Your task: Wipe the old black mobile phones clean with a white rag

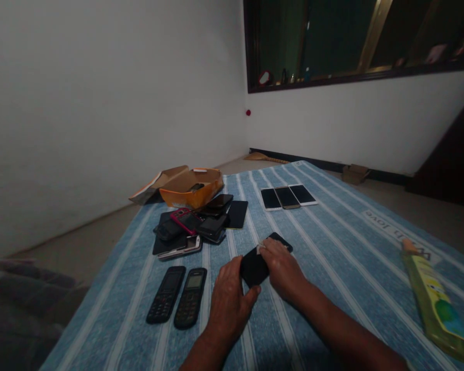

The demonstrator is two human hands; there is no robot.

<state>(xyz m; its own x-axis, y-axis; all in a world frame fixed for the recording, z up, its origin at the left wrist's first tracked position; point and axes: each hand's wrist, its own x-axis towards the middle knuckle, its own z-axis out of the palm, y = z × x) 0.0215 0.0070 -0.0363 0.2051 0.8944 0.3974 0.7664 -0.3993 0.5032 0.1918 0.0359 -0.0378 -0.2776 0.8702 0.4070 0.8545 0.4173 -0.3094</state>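
A black smartphone point(252, 269) lies slantwise on the striped cloth in front of me. Its near end is held between the thumb and fingers of my left hand point(232, 296). My right hand point(281, 265) presses down over the middle of the phone, fingers closed on a small whitish wipe point(260, 249), mostly hidden beneath them. Left of my hands, two keypad phones, one point(166, 294) and another point(191, 298), lie side by side. Beyond them is a loose pile of phones point(212, 224), including a pink-edged one point(185, 220).
An orange cardboard box point(193, 197) stands with its lid open behind the pile. Three smartphones point(288, 197) lie in a row at the far side. A bottle of yellowish liquid point(435, 304) rests on its side at the right. Blue striped cloth point(344, 257) covers the surface.
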